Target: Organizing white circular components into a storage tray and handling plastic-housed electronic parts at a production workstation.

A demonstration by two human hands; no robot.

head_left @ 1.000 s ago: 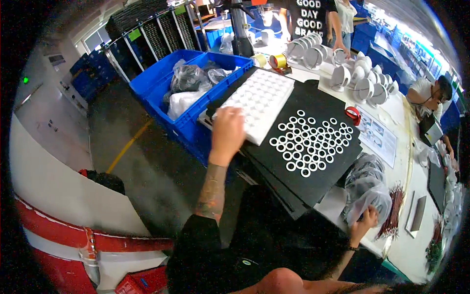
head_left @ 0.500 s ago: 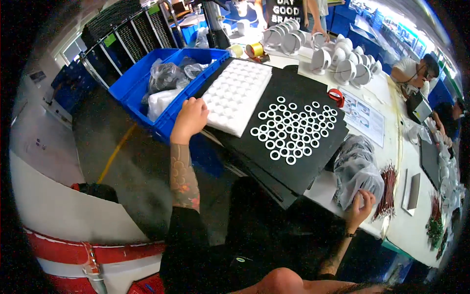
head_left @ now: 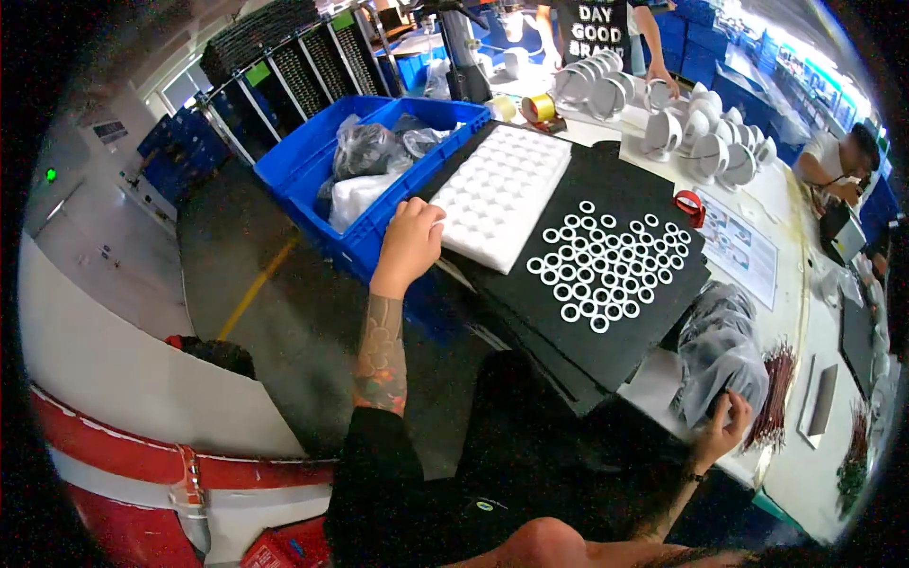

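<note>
Item 1: white tray [head_left: 507,194], a slab with rows of rounded relief, lying on the left part of the black sheet [head_left: 644,346]. Handling, judged by look: light foam, fairly stiff, liable to dent or snap at the rim; best taken flat, by both long sides. Left hand [head_left: 410,248] at its near-left edge, fingers bent; whether this grip pinches the rim cannot be told.

Item 2: clear plastic bag [head_left: 720,346], on the bench [head_left: 800,284], just beside the black sheet's near-right edge; contents dark, indistinct. Handling, judged: film soft, slippery, apt to slump; best gathered at the near end, with a palm beneath. Right hand [head_left: 724,428] at that end, fingers curled against the film; whether this grip pinches it cannot be told.

Item 3: white rings [head_left: 608,274], many, loose on the black sheet, right of the tray. Probably light, prone to slide if the sheet tilts.
</note>
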